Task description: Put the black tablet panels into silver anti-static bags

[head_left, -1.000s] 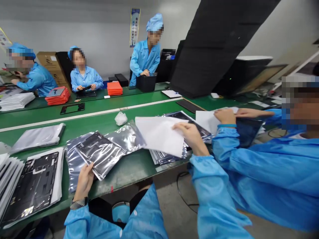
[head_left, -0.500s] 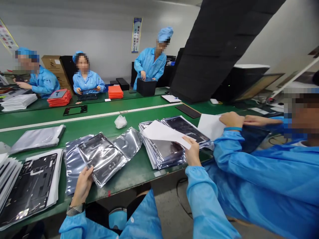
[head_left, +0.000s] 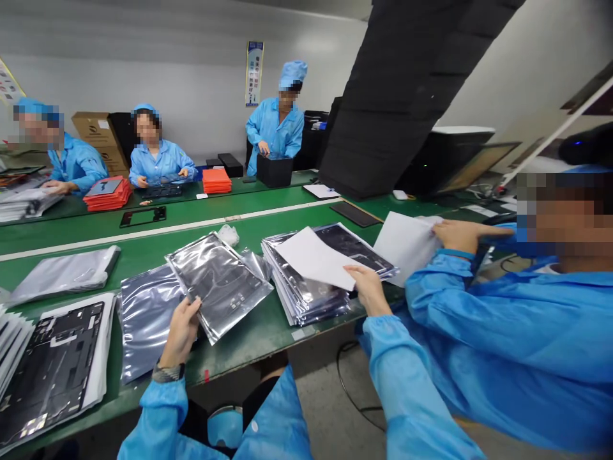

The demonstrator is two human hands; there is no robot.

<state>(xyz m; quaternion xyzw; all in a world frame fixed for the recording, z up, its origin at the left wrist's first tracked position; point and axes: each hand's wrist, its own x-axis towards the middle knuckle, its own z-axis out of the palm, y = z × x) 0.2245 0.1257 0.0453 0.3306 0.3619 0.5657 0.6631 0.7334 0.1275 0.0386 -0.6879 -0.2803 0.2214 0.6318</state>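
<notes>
Work is going on along a green workbench (head_left: 258, 335).
The left hand (head_left: 181, 331) is pinching the near-left edge of a bagged black laptop panel (head_left: 220, 284), holding it slanted partly over a flat plastic bag (head_left: 148, 326); the right hand (head_left: 370, 291) is gripping a white paper sheet (head_left: 313, 259) (thumb and fingers pressing its near-right corner) over the right-hand stack of bagged panels (head_left: 311, 306).

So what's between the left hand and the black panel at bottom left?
In the head view, a flat, shiny bag, a strip of green table, then white material beneath the panel.
</notes>
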